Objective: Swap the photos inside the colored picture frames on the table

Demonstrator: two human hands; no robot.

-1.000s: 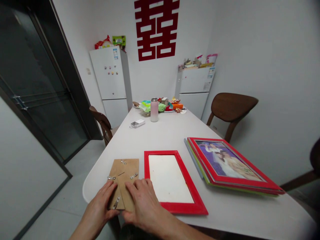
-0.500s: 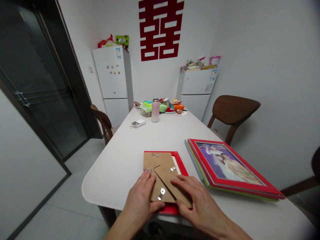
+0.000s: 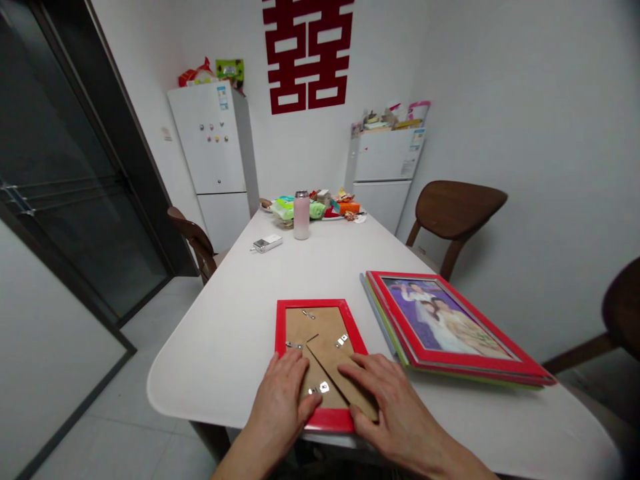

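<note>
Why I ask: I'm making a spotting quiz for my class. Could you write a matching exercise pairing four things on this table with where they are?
Things
1. cardboard backing board
2. pink bottle
3. stack of framed photos
4. silver device

Places
A. upright near the table's far end
B. lying flat, left of the bottle
C. set inside the red frame
D. right of the red frame, picture up

Pairs: 1-C, 2-A, 3-D, 4-B

Frame (image 3: 327,420) at near edge of surface (image 3: 325,267), backing board (image 3: 320,333) in it. Stack of frames (image 3: 450,327) just right of frame; bottle (image 3: 301,215) well behind.
</note>
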